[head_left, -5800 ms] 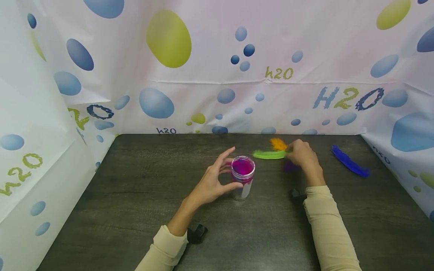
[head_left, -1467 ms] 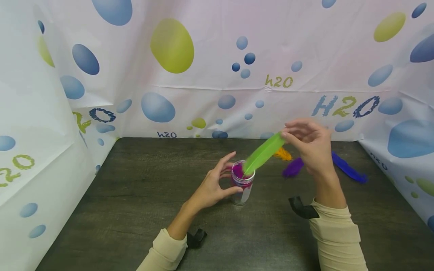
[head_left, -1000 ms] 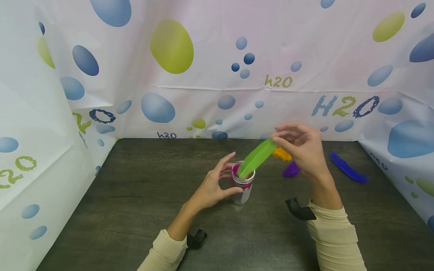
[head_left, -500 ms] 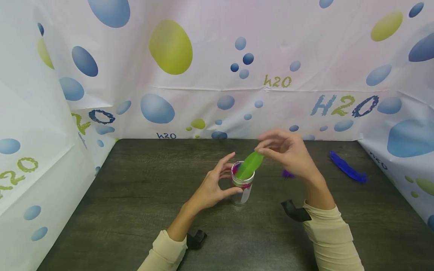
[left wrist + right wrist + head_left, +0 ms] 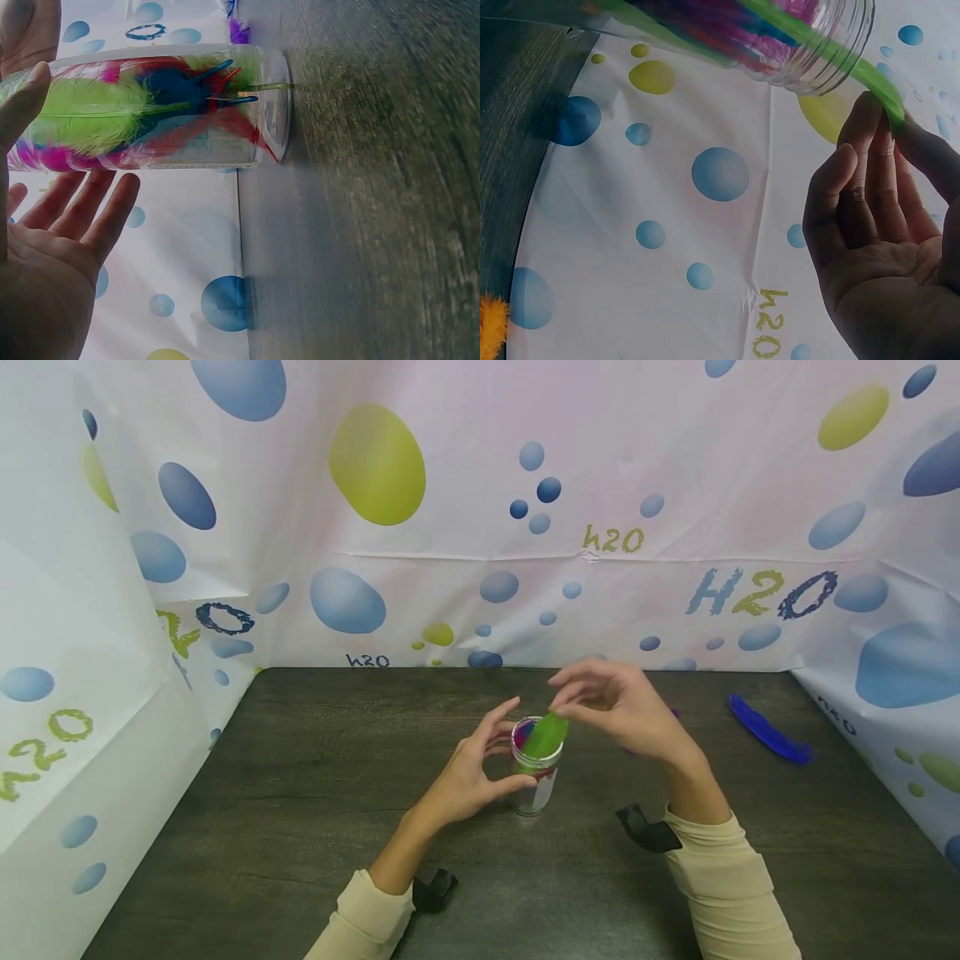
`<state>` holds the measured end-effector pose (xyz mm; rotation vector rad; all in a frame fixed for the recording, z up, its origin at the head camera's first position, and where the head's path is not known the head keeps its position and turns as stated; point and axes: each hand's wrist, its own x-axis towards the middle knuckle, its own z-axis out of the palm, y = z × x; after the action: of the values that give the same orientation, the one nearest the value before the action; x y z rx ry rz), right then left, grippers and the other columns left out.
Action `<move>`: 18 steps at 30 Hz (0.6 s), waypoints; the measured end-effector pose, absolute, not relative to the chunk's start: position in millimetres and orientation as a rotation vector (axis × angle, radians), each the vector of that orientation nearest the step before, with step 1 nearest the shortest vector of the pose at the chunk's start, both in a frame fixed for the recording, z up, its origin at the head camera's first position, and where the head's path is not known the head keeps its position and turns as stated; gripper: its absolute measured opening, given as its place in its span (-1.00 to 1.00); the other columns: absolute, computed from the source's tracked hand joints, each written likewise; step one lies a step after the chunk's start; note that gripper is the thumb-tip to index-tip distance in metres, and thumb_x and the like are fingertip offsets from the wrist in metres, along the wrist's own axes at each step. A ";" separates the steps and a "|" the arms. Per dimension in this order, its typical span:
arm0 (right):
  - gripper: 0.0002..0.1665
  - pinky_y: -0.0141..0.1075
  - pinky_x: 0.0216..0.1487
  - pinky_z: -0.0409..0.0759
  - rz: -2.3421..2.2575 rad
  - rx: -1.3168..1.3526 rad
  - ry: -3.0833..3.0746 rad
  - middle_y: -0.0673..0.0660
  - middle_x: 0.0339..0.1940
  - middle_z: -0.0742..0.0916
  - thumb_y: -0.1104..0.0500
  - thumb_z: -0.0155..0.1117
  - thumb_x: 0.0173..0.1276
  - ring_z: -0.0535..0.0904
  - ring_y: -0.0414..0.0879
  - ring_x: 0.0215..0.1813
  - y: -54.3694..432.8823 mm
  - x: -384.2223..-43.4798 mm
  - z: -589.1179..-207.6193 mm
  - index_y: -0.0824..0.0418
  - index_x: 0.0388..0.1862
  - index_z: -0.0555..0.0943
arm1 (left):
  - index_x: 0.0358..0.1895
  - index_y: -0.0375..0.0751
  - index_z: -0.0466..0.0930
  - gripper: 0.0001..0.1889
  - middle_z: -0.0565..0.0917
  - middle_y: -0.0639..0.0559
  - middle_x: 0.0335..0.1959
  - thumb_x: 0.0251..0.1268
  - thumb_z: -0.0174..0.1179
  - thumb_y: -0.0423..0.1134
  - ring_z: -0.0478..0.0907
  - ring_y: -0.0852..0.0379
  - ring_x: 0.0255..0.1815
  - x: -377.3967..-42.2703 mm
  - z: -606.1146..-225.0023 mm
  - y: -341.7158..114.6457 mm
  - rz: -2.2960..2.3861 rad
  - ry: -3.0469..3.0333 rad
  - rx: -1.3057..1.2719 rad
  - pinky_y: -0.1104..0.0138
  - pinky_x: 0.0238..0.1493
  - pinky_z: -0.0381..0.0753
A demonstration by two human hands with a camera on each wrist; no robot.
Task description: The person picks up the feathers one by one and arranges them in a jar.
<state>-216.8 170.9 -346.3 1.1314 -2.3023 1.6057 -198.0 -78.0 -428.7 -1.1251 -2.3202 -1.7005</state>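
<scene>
A clear glass jar [image 5: 536, 793] stands upright on the dark table, packed with colored feathers [image 5: 180, 97] in green, blue, red and magenta. My left hand [image 5: 468, 772] holds the jar from its left side, the thumb in front and the fingers behind. Above the mouth, my right hand [image 5: 618, 706] pinches the upper end of a green feather [image 5: 546, 737]. The feather's lower part is inside the jar, and it bends over the rim in the right wrist view.
A blue feather [image 5: 768, 731] lies on the table [image 5: 337, 743] at the right. An orange feather [image 5: 491, 326] shows at the edge of the right wrist view. A purple feather [image 5: 238, 31] is partly seen. A printed sheet [image 5: 450, 443] rises behind.
My right hand took up the green feather from the table, brought it left over the jar and lowered it into the mouth. The left hand has stayed at the jar.
</scene>
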 end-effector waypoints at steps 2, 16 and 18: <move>-0.67 -0.32 -0.12 0.76 1.611 1.148 -2.299 0.18 -0.24 0.82 0.54 0.35 0.34 0.79 -0.14 -0.19 170.6 -217.7 -346.6 0.49 0.08 0.62 | 0.62 -0.38 0.02 0.02 0.60 -0.32 0.25 0.16 0.50 -0.51 0.64 -0.20 0.21 -198.2 -428.8 -78.1 -1.700 -2.313 -1.129 0.17 0.27 0.65; -0.63 -0.36 -0.09 0.75 1.561 1.162 -2.274 0.24 -0.20 0.81 0.51 0.41 0.32 0.77 -0.12 -0.13 169.8 -219.2 -346.1 0.44 0.10 0.64 | 0.63 -0.29 0.04 0.03 0.61 -0.32 0.23 0.15 0.50 -0.52 0.64 -0.19 0.21 -199.7 -427.6 -76.3 -1.710 -2.296 -1.125 0.17 0.26 0.66; -0.63 -0.35 -0.10 0.75 1.570 1.135 -2.279 0.23 -0.19 0.81 0.51 0.41 0.32 0.77 -0.12 -0.12 170.9 -218.9 -346.0 0.43 0.11 0.65 | 0.62 -0.30 0.04 0.02 0.62 -0.32 0.23 0.15 0.50 -0.52 0.64 -0.19 0.20 -200.0 -428.1 -76.0 -1.703 -2.293 -1.128 0.17 0.25 0.67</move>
<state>-218.9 170.9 -346.0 1.1348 -2.2786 1.5704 -200.0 -76.0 -428.1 -1.1277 -2.2930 -1.7032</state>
